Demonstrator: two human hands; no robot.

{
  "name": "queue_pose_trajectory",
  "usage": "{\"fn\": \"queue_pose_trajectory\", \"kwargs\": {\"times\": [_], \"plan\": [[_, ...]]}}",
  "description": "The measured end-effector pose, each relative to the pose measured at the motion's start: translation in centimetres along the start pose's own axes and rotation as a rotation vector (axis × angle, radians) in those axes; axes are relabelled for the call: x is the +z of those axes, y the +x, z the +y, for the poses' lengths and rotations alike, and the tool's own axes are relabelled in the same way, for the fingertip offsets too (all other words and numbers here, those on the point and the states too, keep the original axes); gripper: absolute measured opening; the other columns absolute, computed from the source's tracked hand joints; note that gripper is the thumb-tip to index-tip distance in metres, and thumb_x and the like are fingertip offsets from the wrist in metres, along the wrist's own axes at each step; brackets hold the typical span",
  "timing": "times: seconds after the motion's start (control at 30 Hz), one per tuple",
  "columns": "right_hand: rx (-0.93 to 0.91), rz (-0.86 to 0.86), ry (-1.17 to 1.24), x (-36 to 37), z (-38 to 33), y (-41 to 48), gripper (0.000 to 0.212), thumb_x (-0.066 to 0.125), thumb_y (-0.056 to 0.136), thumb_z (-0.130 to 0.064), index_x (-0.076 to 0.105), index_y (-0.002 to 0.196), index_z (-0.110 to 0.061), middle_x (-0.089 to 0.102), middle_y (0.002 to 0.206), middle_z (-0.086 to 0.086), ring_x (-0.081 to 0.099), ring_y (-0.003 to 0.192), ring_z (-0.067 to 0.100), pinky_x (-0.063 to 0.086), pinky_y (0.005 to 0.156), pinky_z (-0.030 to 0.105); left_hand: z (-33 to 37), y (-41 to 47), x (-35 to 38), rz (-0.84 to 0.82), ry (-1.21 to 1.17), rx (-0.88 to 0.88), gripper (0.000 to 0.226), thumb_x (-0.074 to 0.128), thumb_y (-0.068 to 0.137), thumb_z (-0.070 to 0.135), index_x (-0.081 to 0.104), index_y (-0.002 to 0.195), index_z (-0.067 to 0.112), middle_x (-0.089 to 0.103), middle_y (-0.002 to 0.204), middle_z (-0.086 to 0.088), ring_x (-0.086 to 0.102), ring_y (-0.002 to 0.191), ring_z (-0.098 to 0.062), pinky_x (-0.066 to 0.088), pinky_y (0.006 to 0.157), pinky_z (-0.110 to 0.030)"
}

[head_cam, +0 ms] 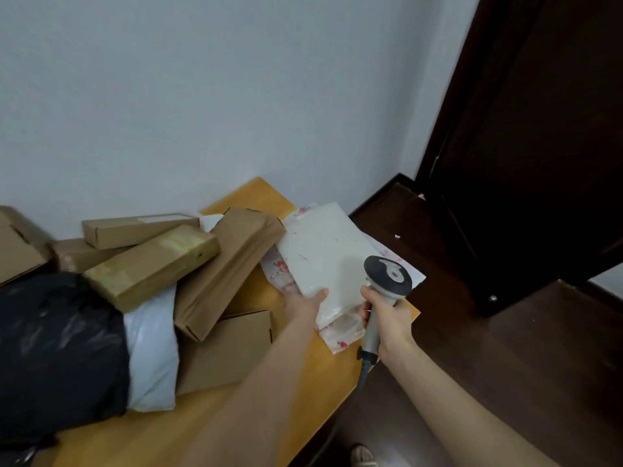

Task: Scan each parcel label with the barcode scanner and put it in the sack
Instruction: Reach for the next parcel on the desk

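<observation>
My left hand (305, 306) grips the near edge of a white padded mailer (323, 251), tilted up over the table's right end. My right hand (386, 323) holds the grey barcode scanner (387, 276) by its handle, its dark round head just right of the mailer. Under the mailer lies a white plastic parcel with red print (340, 330). A black sack (57, 345) lies at the left with a white poly parcel (153, 355) sticking out of its mouth. No label shows on the mailer's visible side.
Several brown cardboard boxes (151, 261) and a long brown paper parcel (229, 267) are heaped on the yellow wooden table (141, 436) against the wall. A dark door (526, 146) and dark floor lie to the right. The scanner cable hangs off the table edge.
</observation>
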State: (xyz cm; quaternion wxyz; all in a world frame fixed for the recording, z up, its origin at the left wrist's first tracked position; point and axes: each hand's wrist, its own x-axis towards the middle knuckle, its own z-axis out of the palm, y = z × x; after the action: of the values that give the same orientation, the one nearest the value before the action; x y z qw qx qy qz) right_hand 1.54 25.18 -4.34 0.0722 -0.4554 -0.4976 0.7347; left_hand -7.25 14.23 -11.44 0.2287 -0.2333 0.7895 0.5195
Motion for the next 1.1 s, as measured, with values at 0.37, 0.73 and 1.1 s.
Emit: {"fn": "queue_pose_trajectory", "kwargs": {"times": [0.37, 0.73, 1.1], "plan": [[0.078, -0.092, -0.053, 0.7, -0.2, 3.9, 0.015, 0.074, 0.083, -0.015, 0.064, 0.087, -0.005, 0.063, 0.066, 0.008, 0.057, 0.059, 0.018, 0.051, 0.062, 0.033, 0.1, 1.2, -1.4, 0.069, 0.025, -0.225, 0.039, 0.074, 0.082, 0.013, 0.055, 0.114, -0.001, 0.061, 0.118, -0.013, 0.060, 0.107, -0.032, 0.051, 0.086, -0.036], [0.182, -0.235, -0.059, 2.2, -0.2, -4.2, 0.010, 0.070, 0.086, -0.011, 0.061, 0.085, -0.005, 0.057, 0.062, 0.010, 0.050, 0.049, 0.017, 0.043, 0.048, 0.027, 1.2, -3.9, -11.4, -0.016, 0.146, -0.133, 0.033, 0.071, 0.085, 0.016, 0.050, 0.109, 0.007, 0.058, 0.102, -0.008, 0.058, 0.091, -0.025, 0.052, 0.077, -0.040], [0.133, -0.266, -0.061, 3.6, 5.5, -18.7, 0.012, 0.070, 0.086, -0.013, 0.061, 0.085, -0.006, 0.058, 0.058, 0.006, 0.051, 0.048, 0.015, 0.044, 0.050, 0.026, -2.4, -11.9, -23.8, 0.092, 0.478, 0.357, 0.005, 0.064, 0.089, 0.022, 0.063, 0.093, 0.019, 0.062, 0.089, 0.001, 0.060, 0.088, -0.019, 0.049, 0.080, -0.033]]}}
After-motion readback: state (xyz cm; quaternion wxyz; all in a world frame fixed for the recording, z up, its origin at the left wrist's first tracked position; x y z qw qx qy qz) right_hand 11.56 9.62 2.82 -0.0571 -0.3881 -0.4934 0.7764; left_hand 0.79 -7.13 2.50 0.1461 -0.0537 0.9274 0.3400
